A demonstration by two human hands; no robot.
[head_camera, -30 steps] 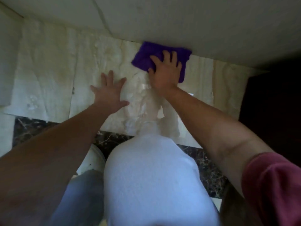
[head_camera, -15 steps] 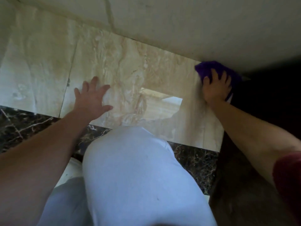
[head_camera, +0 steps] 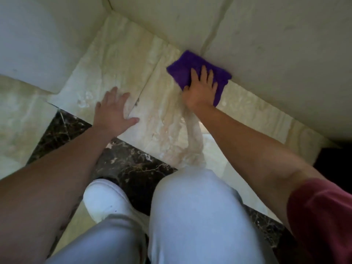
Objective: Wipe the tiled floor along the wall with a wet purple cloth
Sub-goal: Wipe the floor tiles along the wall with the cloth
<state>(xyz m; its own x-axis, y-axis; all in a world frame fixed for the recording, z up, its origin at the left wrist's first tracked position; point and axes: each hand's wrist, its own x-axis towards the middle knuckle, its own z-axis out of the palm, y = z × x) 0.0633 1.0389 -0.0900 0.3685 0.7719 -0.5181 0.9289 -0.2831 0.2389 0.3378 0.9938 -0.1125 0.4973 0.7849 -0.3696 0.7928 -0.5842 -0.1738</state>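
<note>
A purple cloth (head_camera: pixel 185 68) lies flat on the beige marble floor tile (head_camera: pixel 162 119), right against the base of the pale wall (head_camera: pixel 266 60). My right hand (head_camera: pixel 200 88) presses down on the cloth with fingers spread, covering its near half. My left hand (head_camera: pixel 112 109) rests flat on the floor to the left, fingers apart, holding nothing. A wet sheen runs along the tile below my right wrist.
The wall turns a corner at the upper left (head_camera: pixel 110 8). A dark marble border strip (head_camera: pixel 133 164) crosses the floor near my knee (head_camera: pixel 190 197) and white shoe (head_camera: pixel 106 199). A dark opening (head_camera: pixel 335 159) sits at the right edge.
My right hand slid the cloth right along the wall to the dark opening, then back left to the middle of the wall. My left hand stayed planted on the floor.
</note>
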